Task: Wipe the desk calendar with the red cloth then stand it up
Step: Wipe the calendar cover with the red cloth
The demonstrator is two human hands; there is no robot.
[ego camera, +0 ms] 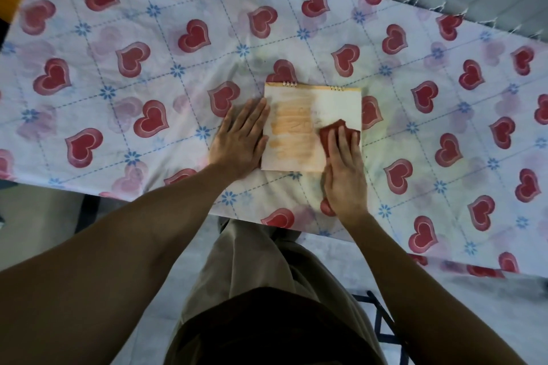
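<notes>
— Heart-print tablecloth (pixel 124 38) fills most of the frame; where's the calendar (pixel 299 127)?

— Centre, lying flat, spiral binding at its far edge.

— And the hands?

— Left hand (pixel 241 139) spread flat, palm down, along the calendar's left edge, grasping nothing. Right hand (pixel 344 175) presses the cloth (pixel 327 133) onto the lower right corner.

No readable text, desk calendar (pixel 308 127) face blurred, orange print illegible, no labels or numbers legible
</notes>
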